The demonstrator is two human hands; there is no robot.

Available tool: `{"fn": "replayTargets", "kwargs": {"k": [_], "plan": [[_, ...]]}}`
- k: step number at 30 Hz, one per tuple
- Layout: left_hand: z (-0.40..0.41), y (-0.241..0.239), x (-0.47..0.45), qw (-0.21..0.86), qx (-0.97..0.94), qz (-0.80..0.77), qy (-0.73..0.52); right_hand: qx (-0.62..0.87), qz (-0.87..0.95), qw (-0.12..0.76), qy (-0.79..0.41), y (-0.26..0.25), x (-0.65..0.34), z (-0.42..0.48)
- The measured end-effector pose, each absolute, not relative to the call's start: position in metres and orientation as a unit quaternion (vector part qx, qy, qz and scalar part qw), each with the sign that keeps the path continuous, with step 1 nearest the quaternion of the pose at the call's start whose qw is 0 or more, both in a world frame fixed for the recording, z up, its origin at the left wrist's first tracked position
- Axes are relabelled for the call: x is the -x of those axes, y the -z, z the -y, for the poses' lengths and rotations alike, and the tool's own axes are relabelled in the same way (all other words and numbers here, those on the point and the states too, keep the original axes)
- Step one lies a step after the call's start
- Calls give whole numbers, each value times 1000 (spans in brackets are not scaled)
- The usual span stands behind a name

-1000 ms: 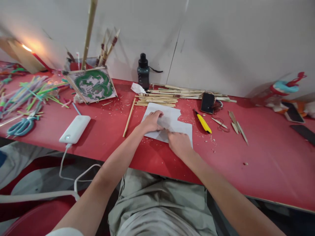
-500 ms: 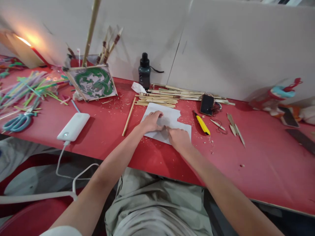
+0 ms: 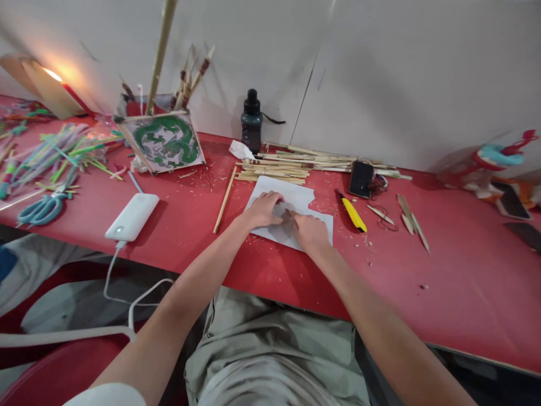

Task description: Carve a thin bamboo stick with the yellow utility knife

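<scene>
A white sheet of paper [image 3: 291, 194] with a notched, uneven right edge lies flat on the red table. My left hand [image 3: 264, 210] rests on its left part, fingers spread and slightly bent, thumb toward the middle. On the right part sits my right hand [image 3: 310, 230], its fingers curled in and the index finger reaching toward the left thumb. The two hands nearly meet over the paper. Whether my right fingers hold anything small is hidden. Left of the paper lies a single thin bamboo stick [image 3: 225, 200]; a yellow utility knife [image 3: 353, 213] lies to the right.
Behind the paper are bamboo strips [image 3: 274, 172], a dark bottle [image 3: 251, 124] and a black phone-like device [image 3: 361, 179]. Pointed wood pieces [image 3: 412, 220] lie right. Leftward are a white power bank [image 3: 132, 217], scissors [image 3: 41, 208], a dragon-picture box [image 3: 164, 141] and a lit candle [image 3: 71, 93].
The camera view has turned slightly left, so the scene sits a little further right. Both hands stay on the paper, the right index finger shifting only slightly.
</scene>
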State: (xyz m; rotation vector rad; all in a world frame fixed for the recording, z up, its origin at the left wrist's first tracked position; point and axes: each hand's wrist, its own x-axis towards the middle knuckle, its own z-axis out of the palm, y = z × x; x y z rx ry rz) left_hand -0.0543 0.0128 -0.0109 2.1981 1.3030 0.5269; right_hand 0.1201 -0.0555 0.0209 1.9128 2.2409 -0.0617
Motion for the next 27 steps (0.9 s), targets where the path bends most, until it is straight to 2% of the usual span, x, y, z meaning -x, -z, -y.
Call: {"fn": "replayTargets", "kwargs": {"k": [6, 14, 22, 27], "plan": [[-16, 10, 54, 264, -823, -474, -168, -621, -772, 133, 20, -21, -139, 106], [-13, 6, 54, 265, -820, -474, -178, -633, -767, 105, -2, -27, -106, 27], [-15, 9, 53, 264, -817, -480, -179, -620, -778, 104, 15, -10, -142, 86], [-13, 5, 54, 259, -820, -480, -174, -642, -763, 76, -6, -14, -127, 45]]}}
